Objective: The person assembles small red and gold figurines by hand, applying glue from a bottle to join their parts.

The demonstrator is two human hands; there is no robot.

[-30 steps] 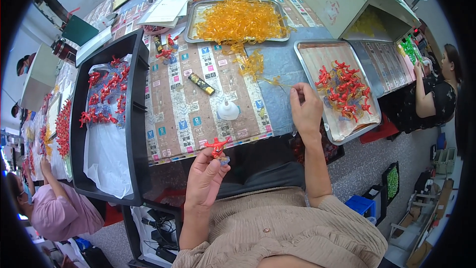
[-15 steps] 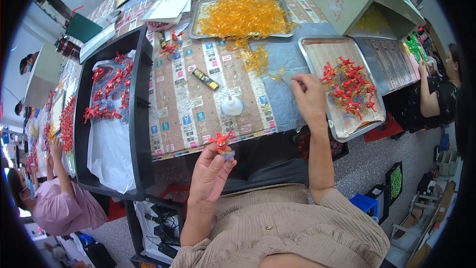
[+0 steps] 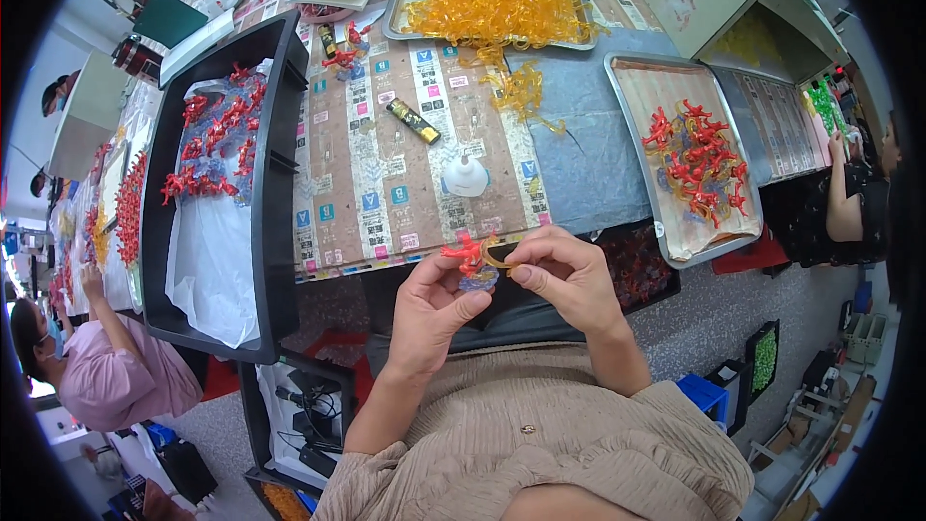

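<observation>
Just off the front table edge, my left hand (image 3: 432,316) is closed around a small red figurine (image 3: 465,253) on a translucent bluish base (image 3: 478,279). My right hand (image 3: 571,278) pinches a curved, translucent yellow plastic piece (image 3: 494,257) between thumb and fingertips. This piece meets the figurine's right side; whether it is fitted in cannot be made out. Beyond my hands, a white squeeze bottle (image 3: 466,177) stands on the table, with a black-and-gold tube (image 3: 413,121) lying behind it.
A metal tray (image 3: 394,12) heaped with yellow pieces sits at the back. On the right, another tray (image 3: 637,87) holds several red figurines. A deep black bin (image 3: 272,260) with more figurines stands left. Co-workers sit on both sides; a greenish box (image 3: 666,0) is back right.
My right hand has come from the blue table area to the figurine, bringing a yellow piece. My left hand has moved slightly right and up with the figurine. The view has shifted a little.
</observation>
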